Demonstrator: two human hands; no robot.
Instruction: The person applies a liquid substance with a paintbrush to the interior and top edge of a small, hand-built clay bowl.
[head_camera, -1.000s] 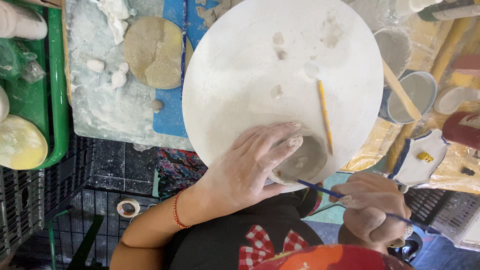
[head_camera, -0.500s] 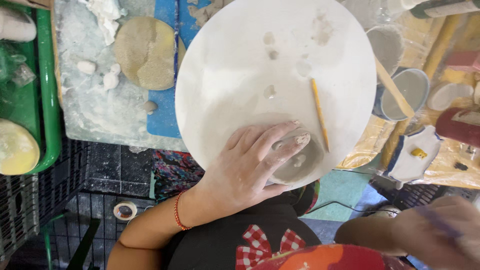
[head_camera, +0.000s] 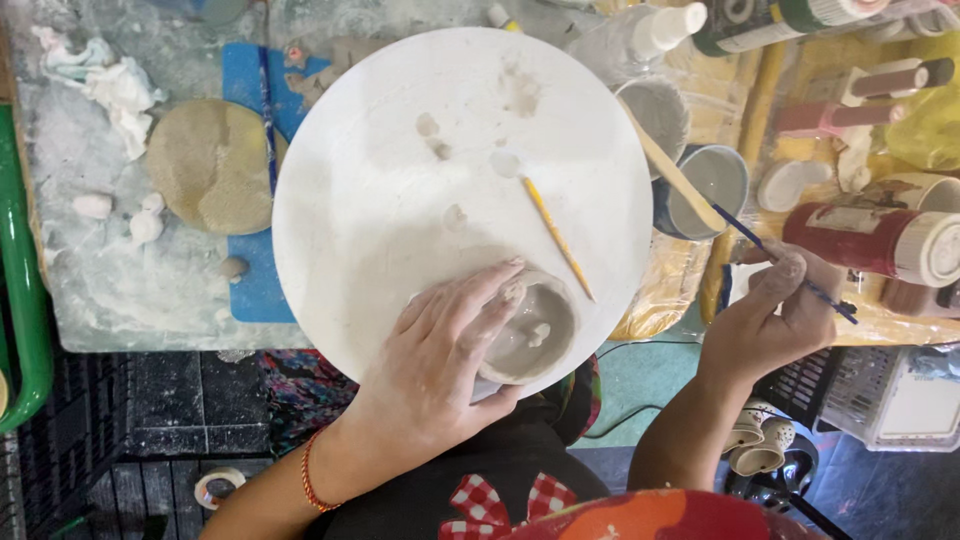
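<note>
Head view: left hand (head_camera: 430, 375) is clamped around a small grey clay bowl (head_camera: 528, 332) at the near edge of the round white board (head_camera: 400, 200). Right hand (head_camera: 770, 315) pinches a thin blue brush (head_camera: 790, 265), its tip at the blue cup (head_camera: 705, 185) to the right. Best, I judge, to steady the bowl firmly and load little. Compared with 0.5 s ago, the right hand has risen from the lap toward the cups; the left stays put.
</note>
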